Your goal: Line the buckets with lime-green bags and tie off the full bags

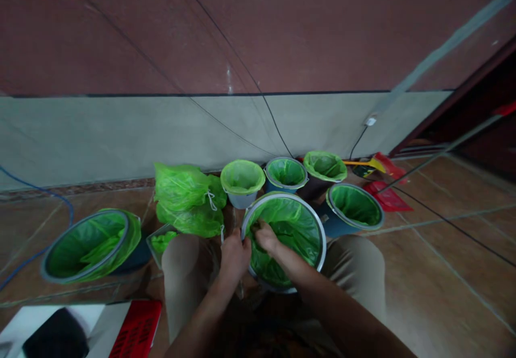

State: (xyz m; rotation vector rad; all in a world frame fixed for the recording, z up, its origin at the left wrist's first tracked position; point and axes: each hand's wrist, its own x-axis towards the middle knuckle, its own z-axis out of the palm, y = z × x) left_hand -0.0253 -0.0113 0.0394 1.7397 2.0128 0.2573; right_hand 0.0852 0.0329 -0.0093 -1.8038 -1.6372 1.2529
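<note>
Left hand [235,254] clasps the bin rim [323,236]; right hand [265,236] sits inside the green liner [297,215], grip unclear

Both hands work in front of the body, near each other, with the right hand [265,238] at 2 o'clock of the left hand [235,256]. The left forearm [213,301] is bare and extends toward 1 o'clock. The left hand is curled in a grip, back upward, thumb on its 3 o'clock side; the fingertips are hidden. The right forearm [322,296] is bare and extends toward between 10 and 11 o'clock. The right hand is bent, its fingertips obscured by shadow; its grip cannot be determined. The knees are bent and spread: left knee [183,266] at 9 o'clock, right knee [358,266] near 3 o'clock.
</note>
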